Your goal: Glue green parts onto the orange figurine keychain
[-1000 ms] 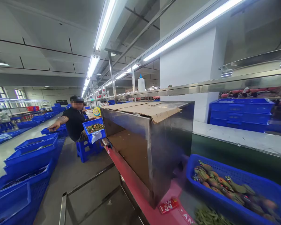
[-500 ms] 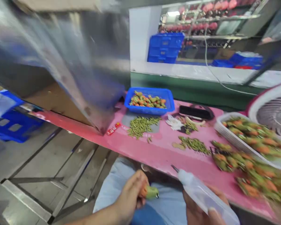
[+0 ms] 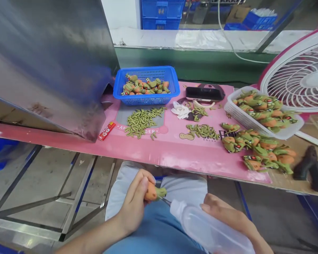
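**Glue nozzle meets toy, low over the lap**

L hand (image 3: 134, 208) comes in from lower left, wrist bent, grip closed round a small orange-green toy figure (image 3: 154, 193). Figure's long axis runs left-right, green end pointing right, sticking out past the fingertips. R hand (image 3: 229, 218) wraps a clear squeeze bottle (image 3: 206, 229), grip closed on it, body lying diagonal, metal nozzle aimed up-left & touching the figure's green end. Both sit below the pink worktop (image 3: 159, 151) edge, w/ a blue basket (image 3: 148, 100) of figures further back.
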The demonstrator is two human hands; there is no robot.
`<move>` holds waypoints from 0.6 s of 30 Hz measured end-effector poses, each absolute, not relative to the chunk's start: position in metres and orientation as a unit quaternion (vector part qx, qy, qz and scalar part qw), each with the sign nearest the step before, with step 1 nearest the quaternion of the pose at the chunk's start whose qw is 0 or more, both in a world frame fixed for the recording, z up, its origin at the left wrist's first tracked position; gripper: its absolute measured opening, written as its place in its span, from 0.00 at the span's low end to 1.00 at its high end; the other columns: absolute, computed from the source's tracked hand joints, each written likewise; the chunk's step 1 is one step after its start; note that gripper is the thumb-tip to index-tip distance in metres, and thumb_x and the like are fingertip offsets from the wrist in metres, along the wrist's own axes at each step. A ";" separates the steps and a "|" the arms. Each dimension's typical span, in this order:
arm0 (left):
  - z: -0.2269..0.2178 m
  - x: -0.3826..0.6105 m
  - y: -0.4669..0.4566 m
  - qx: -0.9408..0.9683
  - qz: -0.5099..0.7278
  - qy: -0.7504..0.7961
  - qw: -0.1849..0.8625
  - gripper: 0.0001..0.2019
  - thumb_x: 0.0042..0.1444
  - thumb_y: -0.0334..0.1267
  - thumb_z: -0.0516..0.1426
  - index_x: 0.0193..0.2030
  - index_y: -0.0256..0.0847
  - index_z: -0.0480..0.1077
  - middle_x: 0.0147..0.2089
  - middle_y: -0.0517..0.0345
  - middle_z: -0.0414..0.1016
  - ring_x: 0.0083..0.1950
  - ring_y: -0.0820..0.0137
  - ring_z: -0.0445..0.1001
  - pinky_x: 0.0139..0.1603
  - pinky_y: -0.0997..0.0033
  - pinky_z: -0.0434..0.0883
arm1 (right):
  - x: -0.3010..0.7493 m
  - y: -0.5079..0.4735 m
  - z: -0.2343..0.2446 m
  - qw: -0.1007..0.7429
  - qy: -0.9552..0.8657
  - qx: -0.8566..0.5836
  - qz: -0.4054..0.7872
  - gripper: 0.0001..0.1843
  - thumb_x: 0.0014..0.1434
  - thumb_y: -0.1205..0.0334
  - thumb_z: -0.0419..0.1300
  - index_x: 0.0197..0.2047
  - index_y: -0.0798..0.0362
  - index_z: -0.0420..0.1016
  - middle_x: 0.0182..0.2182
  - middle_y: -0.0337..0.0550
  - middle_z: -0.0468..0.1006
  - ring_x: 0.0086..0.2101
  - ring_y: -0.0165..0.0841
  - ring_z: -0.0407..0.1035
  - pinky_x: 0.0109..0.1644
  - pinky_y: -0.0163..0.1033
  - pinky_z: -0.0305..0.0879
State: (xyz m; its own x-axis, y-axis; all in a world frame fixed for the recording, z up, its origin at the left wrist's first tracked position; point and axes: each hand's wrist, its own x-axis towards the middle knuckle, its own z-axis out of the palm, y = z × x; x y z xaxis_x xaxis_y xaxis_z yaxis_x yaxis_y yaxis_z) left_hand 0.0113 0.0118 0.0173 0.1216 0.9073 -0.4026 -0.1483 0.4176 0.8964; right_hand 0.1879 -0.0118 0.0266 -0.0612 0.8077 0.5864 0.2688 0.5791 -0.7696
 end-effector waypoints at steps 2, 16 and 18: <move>0.017 0.010 0.012 0.367 0.402 0.531 0.650 0.20 0.53 0.58 0.50 0.30 0.41 0.62 0.19 0.66 0.59 0.20 0.75 0.54 0.20 0.76 0.53 | 0.190 -0.013 0.025 0.563 -0.700 -0.375 0.227 0.20 0.59 0.51 0.51 0.50 0.54 0.64 0.17 0.36 0.59 0.15 0.32 0.56 0.18 0.38 0.56; 0.017 0.011 0.010 0.384 0.426 0.512 0.640 0.17 0.55 0.54 0.50 0.31 0.41 0.62 0.21 0.65 0.63 0.21 0.74 0.57 0.20 0.75 0.56 | 0.188 -0.021 0.025 0.551 -0.705 -0.384 0.228 0.17 0.58 0.63 0.53 0.50 0.62 0.65 0.22 0.44 0.65 0.20 0.34 0.60 0.19 0.39 0.56; 0.017 0.010 0.009 0.384 0.426 0.509 0.642 0.17 0.55 0.54 0.50 0.32 0.41 0.62 0.21 0.65 0.64 0.21 0.74 0.57 0.21 0.75 0.56 | 0.185 -0.021 0.025 0.567 -0.698 -0.377 0.220 0.17 0.58 0.64 0.53 0.49 0.63 0.65 0.22 0.44 0.65 0.20 0.34 0.59 0.19 0.38 0.55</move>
State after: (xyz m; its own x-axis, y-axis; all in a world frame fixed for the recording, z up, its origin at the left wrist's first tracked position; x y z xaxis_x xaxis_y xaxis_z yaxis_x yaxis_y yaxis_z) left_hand 0.0103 0.0091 0.0166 0.1182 0.9379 -0.3261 -0.1567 0.3419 0.9266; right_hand 0.1850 -0.0205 0.0251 -0.0728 0.7765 0.6259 0.2768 0.6187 -0.7353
